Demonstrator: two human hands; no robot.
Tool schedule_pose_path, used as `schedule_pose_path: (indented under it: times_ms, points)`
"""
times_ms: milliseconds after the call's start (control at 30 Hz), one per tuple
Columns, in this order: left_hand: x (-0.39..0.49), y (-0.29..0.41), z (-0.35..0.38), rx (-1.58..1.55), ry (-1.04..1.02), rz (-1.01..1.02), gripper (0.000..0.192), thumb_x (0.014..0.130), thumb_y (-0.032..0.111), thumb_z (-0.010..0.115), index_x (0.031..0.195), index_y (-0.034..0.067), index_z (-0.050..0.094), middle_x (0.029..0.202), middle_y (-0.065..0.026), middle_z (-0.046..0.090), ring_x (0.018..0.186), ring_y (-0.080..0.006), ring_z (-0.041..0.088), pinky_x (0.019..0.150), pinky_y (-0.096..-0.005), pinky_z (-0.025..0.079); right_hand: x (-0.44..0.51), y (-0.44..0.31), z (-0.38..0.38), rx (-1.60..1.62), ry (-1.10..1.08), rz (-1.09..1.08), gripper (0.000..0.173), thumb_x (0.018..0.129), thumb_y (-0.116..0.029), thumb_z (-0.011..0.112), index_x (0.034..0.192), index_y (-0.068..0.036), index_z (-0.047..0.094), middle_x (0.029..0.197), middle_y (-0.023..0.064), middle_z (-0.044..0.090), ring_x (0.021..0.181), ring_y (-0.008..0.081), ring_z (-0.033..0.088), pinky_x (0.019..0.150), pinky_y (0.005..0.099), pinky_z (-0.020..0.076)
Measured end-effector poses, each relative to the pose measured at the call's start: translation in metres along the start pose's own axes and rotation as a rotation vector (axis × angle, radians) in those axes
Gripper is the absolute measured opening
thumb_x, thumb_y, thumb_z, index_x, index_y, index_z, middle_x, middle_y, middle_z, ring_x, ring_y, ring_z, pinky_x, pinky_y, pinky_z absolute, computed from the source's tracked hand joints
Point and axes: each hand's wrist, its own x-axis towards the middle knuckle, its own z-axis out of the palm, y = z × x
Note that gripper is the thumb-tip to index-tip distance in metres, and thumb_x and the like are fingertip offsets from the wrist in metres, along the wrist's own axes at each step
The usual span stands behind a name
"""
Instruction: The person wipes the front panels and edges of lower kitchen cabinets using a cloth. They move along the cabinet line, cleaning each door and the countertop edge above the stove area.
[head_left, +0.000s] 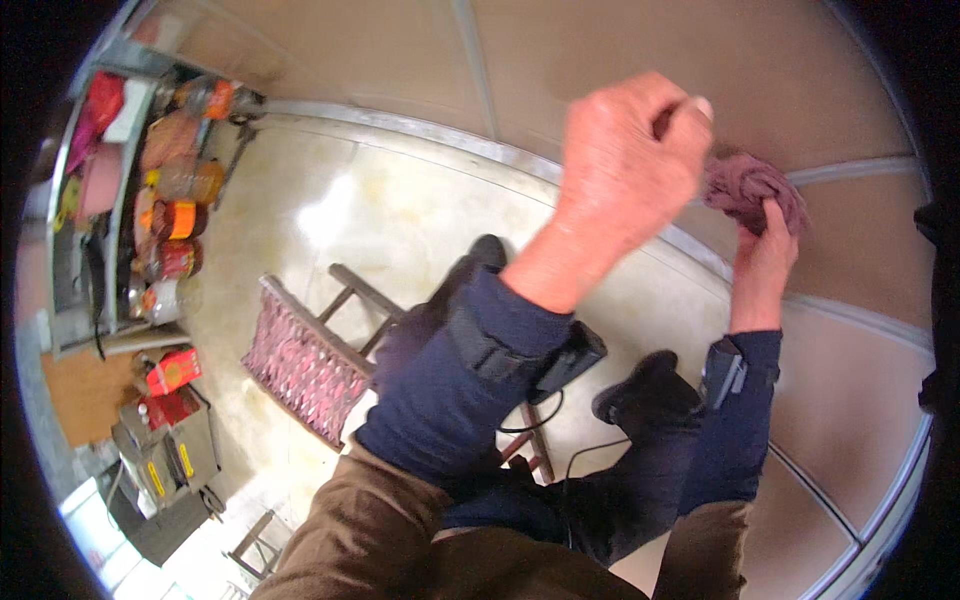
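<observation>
My right hand (765, 259) grips a crumpled mauve cloth (757, 187). The cloth lies against a brownish panel (847, 240) framed with pale strips, close to where one strip (855, 171) runs off to the right. Nearer the camera, my left hand (634, 154) is raised with its fingers curled into a loose fist. Nothing shows in that fist, though its palm side is hidden. Dark devices are strapped over both of my sleeves, one at the left forearm (495, 352) and one at the right wrist (724, 375).
A low stool with a woven pink seat (307, 360) stands left of my legs. Shelves (120, 225) at the far left hold several bottles (176, 219) and folded cloths. Below them sit a red box (174, 371) and a grey metal case (169, 457). A thin cable (592, 450) hangs near my knees.
</observation>
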Motion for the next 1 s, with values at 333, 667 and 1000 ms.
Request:
schedule_pose_path:
  times_ms: [333,667,1000]
  points:
    - [-0.002,0.003,-0.003,0.032,0.064,-0.010,0.025,0.090,0.019,0.067,0.080,-0.004,0.066,0.063,-0.0136,0.060,0.057,-0.0181,0.056,0.057,-0.0339,0.047,0.014,0.005,-0.012,-0.038,0.029,0.070,0.041,0.096,-0.006,0.061,0.136,-0.005,0.054,0.131,0.0102,0.060,0.119,0.0237,0.060,0.100,0.0419,0.0513]
    - [-0.028,0.004,-0.037,0.172,0.077,-0.025,0.023,0.089,0.019,0.067,0.082,-0.003,0.067,0.069,-0.0201,0.063,0.061,-0.0336,0.062,0.059,-0.0386,0.050,0.020,0.014,0.011,0.107,0.071,0.114,0.038,0.096,-0.007,0.062,0.133,0.001,0.056,0.132,0.0127,0.061,0.119,0.0262,0.060,0.099,0.0436,0.0513]
    - [-0.021,0.011,-0.055,0.098,0.114,0.004,0.022,0.090,0.018,0.068,0.081,-0.002,0.066,0.068,-0.0192,0.062,0.058,-0.0298,0.062,0.057,-0.0376,0.048,0.029,-0.023,0.010,0.153,0.107,-0.025,0.038,0.098,-0.013,0.063,0.132,0.003,0.057,0.131,0.0108,0.062,0.116,0.0236,0.060,0.096,0.0418,0.0504]
